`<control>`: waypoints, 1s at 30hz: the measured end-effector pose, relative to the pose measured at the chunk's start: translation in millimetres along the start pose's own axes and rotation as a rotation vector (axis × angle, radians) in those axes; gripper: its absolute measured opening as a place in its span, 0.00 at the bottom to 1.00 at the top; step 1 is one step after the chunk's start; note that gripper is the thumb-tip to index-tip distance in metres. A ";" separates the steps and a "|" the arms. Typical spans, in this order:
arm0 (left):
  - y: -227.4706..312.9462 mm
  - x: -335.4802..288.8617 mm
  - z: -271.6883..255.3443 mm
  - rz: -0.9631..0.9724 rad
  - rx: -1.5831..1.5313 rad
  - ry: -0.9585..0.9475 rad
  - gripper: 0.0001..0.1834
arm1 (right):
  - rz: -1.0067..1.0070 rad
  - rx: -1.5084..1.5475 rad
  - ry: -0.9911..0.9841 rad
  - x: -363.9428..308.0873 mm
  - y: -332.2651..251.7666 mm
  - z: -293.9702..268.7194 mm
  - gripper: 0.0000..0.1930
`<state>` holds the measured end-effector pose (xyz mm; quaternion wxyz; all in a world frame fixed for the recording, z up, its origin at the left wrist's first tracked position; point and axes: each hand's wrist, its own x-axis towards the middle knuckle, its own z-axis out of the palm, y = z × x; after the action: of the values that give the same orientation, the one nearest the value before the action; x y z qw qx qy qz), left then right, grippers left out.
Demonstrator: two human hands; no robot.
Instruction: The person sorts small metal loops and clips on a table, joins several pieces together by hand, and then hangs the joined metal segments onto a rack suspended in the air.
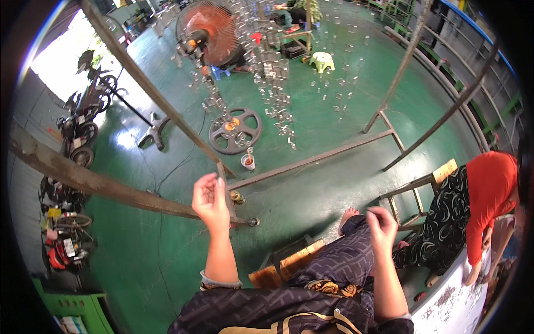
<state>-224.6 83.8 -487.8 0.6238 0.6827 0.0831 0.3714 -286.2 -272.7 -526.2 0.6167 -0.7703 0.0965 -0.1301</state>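
My left hand (211,201) is raised in front of the rack's lower left corner, its fingers curled toward the upright thumb. Whatever may lie between those fingertips is too small to make out. My right hand (382,229) is held up over my right leg with thumb and fingers drawn together, and I cannot see what they hold, if anything. Beyond both hands, small shiny metal pieces (278,83) hang in long strands. They are apart from my hands. A white cup (248,162) with something reddish-brown in it is on the floor past my left hand.
The metal rack's bars (311,160) surround the strands. Behind them stands a large orange fan (208,33) with a round base (235,131). A person in a red top (492,183) bends over a white surface (453,295) at right. Motorbikes (83,133) line the left; a green stool (321,62) stands farther back.
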 end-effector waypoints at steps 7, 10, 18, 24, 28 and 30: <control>4.0 -97.2 69.3 -0.144 -0.091 -0.527 0.08 | 0.021 -0.358 0.560 -107.5 41.5 -149.1 0.04; 21.3 -135.7 98.2 -0.233 -0.162 -0.838 0.06 | 0.049 -0.624 0.622 -162.2 57.3 -181.6 0.06; 48.6 -186.4 132.4 0.210 -0.211 -1.175 0.06 | 0.087 -0.908 0.634 -251.9 79.7 -186.2 0.06; 60.9 -220.0 158.8 0.225 -0.212 -1.496 0.06 | 0.116 -0.790 0.774 -257.8 55.4 -161.2 0.02; 65.9 -246.7 180.3 0.340 -0.165 -1.774 0.06 | 0.219 -0.711 0.829 -251.8 29.0 -148.3 0.03; 63.2 -270.5 198.0 0.472 -0.244 -1.890 0.04 | 0.198 -0.663 0.955 -254.6 15.1 -144.9 0.05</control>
<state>-317.9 -241.8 -528.4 0.4095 0.6287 -0.6280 -0.2067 -573.6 -331.4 -531.9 0.2404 -0.7656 0.4703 -0.3673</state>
